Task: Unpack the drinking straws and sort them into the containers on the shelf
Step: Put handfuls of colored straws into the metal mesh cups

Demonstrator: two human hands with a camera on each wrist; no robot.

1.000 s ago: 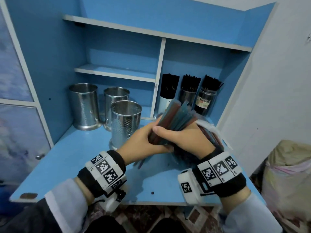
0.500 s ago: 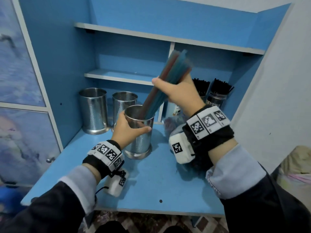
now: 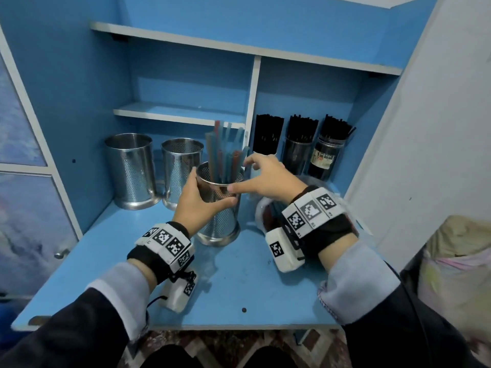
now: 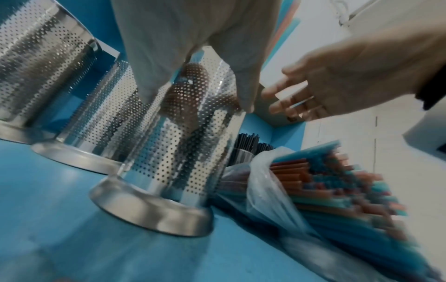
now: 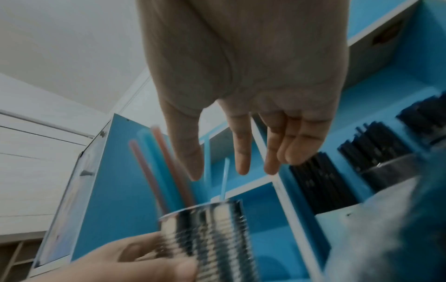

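On the blue table [image 3: 233, 282] of the shelf unit, the left hand [image 3: 198, 205] wraps its grip around the nearest perforated steel holder [image 3: 219, 219], thumb across the front wall and fingers at the rim. A bunch of blue and red straws [image 3: 224, 155] stands upright inside that holder, their tops fanned out well above the rim. The right hand [image 3: 268, 179] hovers just beside the rim on the holder's right, its grip wide and holding nothing, with the fingers spread and loosely extended near the straw tops; the right wrist view shows the fingertips [image 5: 242, 167] apart from the straws. Behind and to the left stand two more steel holders [image 3: 130, 171], side by side, with no straws showing above their rims. Below the right wrist lies a clear plastic bag [image 4: 270, 190] on the table, just beside the held holder's base, with many blue and red straws [image 4: 337, 190] packed in it, ends toward the left wrist camera. In the right-hand compartment at the back, three containers of black straws [image 3: 300, 134] stand in a row.
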